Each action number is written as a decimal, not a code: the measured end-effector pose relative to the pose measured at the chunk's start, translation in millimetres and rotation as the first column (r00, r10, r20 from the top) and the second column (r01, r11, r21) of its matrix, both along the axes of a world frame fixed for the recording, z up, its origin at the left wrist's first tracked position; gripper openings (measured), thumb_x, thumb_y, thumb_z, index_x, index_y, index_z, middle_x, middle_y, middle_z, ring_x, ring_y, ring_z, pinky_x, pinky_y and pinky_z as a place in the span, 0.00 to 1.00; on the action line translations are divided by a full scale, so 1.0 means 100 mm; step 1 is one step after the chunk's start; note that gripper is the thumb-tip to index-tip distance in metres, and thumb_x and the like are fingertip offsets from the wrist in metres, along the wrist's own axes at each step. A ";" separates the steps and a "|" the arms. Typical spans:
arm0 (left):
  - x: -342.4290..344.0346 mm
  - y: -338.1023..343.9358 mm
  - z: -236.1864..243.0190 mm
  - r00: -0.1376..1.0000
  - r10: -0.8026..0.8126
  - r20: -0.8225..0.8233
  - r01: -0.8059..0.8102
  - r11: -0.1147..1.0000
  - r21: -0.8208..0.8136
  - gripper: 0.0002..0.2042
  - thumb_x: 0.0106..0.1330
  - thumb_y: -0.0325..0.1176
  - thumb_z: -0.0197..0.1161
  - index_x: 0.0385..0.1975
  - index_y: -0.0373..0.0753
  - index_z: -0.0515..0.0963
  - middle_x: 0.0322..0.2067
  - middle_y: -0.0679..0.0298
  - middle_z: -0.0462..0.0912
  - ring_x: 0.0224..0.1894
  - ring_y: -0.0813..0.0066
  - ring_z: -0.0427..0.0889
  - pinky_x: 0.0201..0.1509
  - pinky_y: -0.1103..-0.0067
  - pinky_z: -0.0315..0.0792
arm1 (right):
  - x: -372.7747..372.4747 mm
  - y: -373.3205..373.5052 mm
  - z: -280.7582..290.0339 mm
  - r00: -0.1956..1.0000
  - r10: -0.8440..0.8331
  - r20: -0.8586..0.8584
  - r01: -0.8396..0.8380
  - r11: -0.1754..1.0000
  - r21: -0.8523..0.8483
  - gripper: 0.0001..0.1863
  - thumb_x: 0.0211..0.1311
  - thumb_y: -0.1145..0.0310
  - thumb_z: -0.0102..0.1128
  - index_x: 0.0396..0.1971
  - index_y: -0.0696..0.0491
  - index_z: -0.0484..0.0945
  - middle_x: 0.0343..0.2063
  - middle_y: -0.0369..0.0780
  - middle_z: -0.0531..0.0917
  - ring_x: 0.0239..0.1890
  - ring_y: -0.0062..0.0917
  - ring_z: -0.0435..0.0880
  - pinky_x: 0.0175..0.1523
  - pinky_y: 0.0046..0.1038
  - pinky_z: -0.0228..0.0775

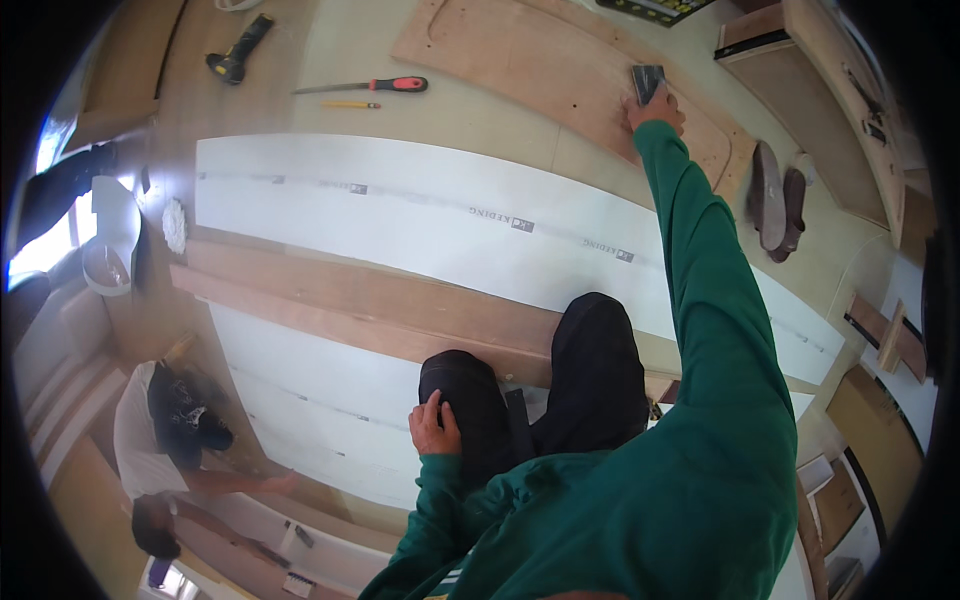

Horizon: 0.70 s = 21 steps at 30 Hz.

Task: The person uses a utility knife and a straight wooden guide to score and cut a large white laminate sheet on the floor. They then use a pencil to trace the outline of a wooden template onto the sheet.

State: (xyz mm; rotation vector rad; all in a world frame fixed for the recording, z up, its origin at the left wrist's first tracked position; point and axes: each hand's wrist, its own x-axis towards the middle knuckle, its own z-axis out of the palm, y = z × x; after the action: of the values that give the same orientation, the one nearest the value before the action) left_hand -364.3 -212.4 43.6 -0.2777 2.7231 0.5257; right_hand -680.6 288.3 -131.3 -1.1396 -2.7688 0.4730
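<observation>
My right hand (657, 108) reaches far out to the right, fingers closed around a small dark grey rectangular block (648, 80). The block rests on a brown wooden panel (500, 65) with curved grooves near its edges. Whether the block has an abrasive face cannot be seen. My left hand (435, 428) lies on my left knee, its fingers loosely stretched over the dark trousers, with nothing in it. Between my knees and the brown panel stretches a long white board (420, 190) with a row of printed marks.
Left of the panel lie a red-and-black-handled tool (400, 85), a yellow pencil (350, 104) and a cordless drill (240, 50). Brown shoes (768, 200) and a wooden cabinet (820, 110) stand at right. A wooden plank (380, 305) crosses before me. A person (140, 430) bends at lower left.
</observation>
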 end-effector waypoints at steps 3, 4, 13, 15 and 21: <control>-0.08 0.10 -0.01 0.994 0.011 0.106 -0.007 0.999 -0.034 0.12 0.62 0.29 0.60 0.45 0.40 0.80 0.33 0.55 0.77 0.39 0.54 0.74 0.45 0.65 0.70 | 0.26 0.00 0.01 0.982 0.165 0.096 -0.170 0.984 0.045 0.36 0.53 0.55 0.65 0.59 0.58 0.67 0.54 0.53 0.74 0.57 0.47 0.73 0.62 0.39 0.65; -0.11 0.12 -0.02 0.992 0.034 0.125 -0.027 0.998 -0.060 0.11 0.63 0.30 0.59 0.45 0.40 0.80 0.33 0.55 0.77 0.39 0.54 0.74 0.46 0.65 0.70 | 0.45 0.00 0.05 0.969 0.244 0.030 -0.245 0.969 0.017 0.34 0.54 0.58 0.65 0.59 0.58 0.67 0.53 0.52 0.75 0.56 0.45 0.74 0.61 0.39 0.66; -0.33 0.16 -0.10 0.972 0.016 0.233 0.017 0.991 -0.136 0.11 0.63 0.31 0.57 0.44 0.39 0.79 0.34 0.55 0.77 0.41 0.53 0.74 0.48 0.64 0.69 | 3.44 0.40 1.06 0.821 -0.482 0.306 0.508 0.861 -0.007 0.16 0.58 0.75 0.59 0.47 0.59 0.76 0.34 0.42 0.81 0.36 0.25 0.81 0.44 0.26 0.74; -0.32 0.14 -0.14 0.963 0.062 0.263 -0.022 0.988 -0.153 0.11 0.63 0.31 0.57 0.44 0.39 0.79 0.34 0.56 0.76 0.41 0.55 0.74 0.47 0.64 0.70 | 3.54 0.36 1.11 0.963 -0.259 0.075 0.266 0.957 -0.119 0.16 0.57 0.75 0.61 0.46 0.59 0.76 0.37 0.44 0.80 0.38 0.27 0.81 0.44 0.27 0.74; -0.21 0.09 -0.17 0.995 0.028 0.094 -0.018 0.995 -0.098 0.10 0.61 0.31 0.57 0.42 0.39 0.78 0.32 0.57 0.76 0.38 0.57 0.74 0.45 0.65 0.69 | 2.07 0.26 0.43 0.920 0.388 -0.051 -0.389 0.921 -0.008 0.34 0.50 0.62 0.71 0.57 0.54 0.69 0.55 0.50 0.71 0.58 0.45 0.69 0.61 0.40 0.64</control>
State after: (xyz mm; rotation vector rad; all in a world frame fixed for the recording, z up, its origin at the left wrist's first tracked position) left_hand -384.9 -203.1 26.9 -0.3503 2.6589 0.3766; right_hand -473.5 314.1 -88.6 -0.5620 -2.9544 0.5531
